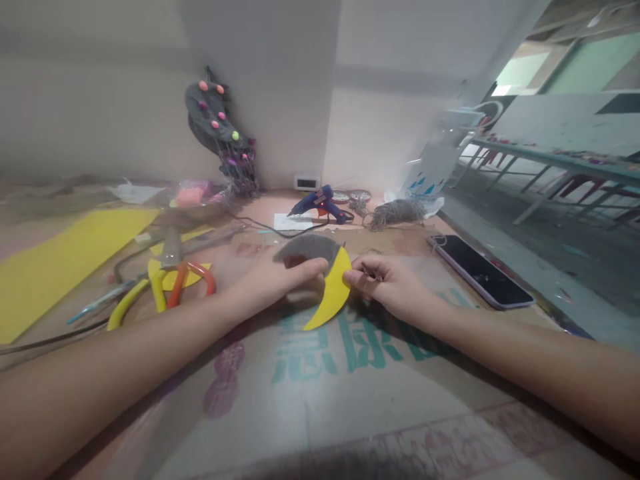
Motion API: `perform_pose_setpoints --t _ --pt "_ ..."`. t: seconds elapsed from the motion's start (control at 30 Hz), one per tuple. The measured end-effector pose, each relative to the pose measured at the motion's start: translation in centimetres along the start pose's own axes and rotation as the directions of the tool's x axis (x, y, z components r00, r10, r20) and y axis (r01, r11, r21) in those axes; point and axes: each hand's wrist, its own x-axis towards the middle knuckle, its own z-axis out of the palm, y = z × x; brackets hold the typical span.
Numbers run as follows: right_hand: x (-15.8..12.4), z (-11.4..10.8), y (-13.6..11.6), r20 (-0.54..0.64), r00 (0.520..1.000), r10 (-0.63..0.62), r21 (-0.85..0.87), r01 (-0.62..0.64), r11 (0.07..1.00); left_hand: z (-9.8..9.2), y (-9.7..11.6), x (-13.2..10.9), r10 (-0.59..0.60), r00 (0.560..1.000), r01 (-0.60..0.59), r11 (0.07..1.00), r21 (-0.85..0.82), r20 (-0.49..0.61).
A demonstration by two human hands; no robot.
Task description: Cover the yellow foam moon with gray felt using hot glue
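Yellow crescent [333,297] is pinched in right fingers [361,280], beside left fingers [311,269].

Forearms [165,350] angle inward, left grip [283,275] thumb extended, right grip [383,280] pinching.

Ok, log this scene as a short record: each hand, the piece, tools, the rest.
Piece: yellow crescent, between the two hands
Left hand: thumb at the crescent's left edge; other fingers partly hidden
Right hand: fingertips at the crescent's right edge
Beyond the hands: blue glue gun, nozzle pointing left; grey twine to its right
Beyond the left forearm: orange handles, yellow handles, yellow sheet
Right side: phone, face up, screen dark
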Motion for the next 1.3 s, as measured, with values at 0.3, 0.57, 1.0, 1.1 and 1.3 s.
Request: perform_pose_setpoints --t 0.3,0.57,1.0,1.1,1.3 --pt "-0.1 0.1 0.1 0.007 0.999 -0.046 0.014 0.046 0.999 0.3 0.0 -0.2 -0.064 0.998 0.065 0.997 0.031 -0.022" --pt "-0.2 -0.3 -0.2 -0.248 0.957 -0.153 0.057 0.172 0.983 0.6 -0.2 -0.5 -0.066 0.996 0.06 0.992 0.115 0.056" --pt "0.3 -0.2 0.8 -0.146 0.977 -0.156 -0.027 0.154 0.988 0.7 -0.6 -0.4 0.015 0.989 -0.021 0.999 0.037 0.146" --pt "0.3 -0.2 0.8 -0.146 0.977 -0.158 -0.025 0.156 0.987 0.7 -0.7 -0.3 -0.001 0.986 0.001 1.0 0.002 0.168" --pt "0.3 0.0 0.8 -0.148 0.978 -0.146 -0.008 0.147 0.989 0.8 -0.7 -0.5 -0.049 0.979 0.053 0.999 -0.014 0.2"
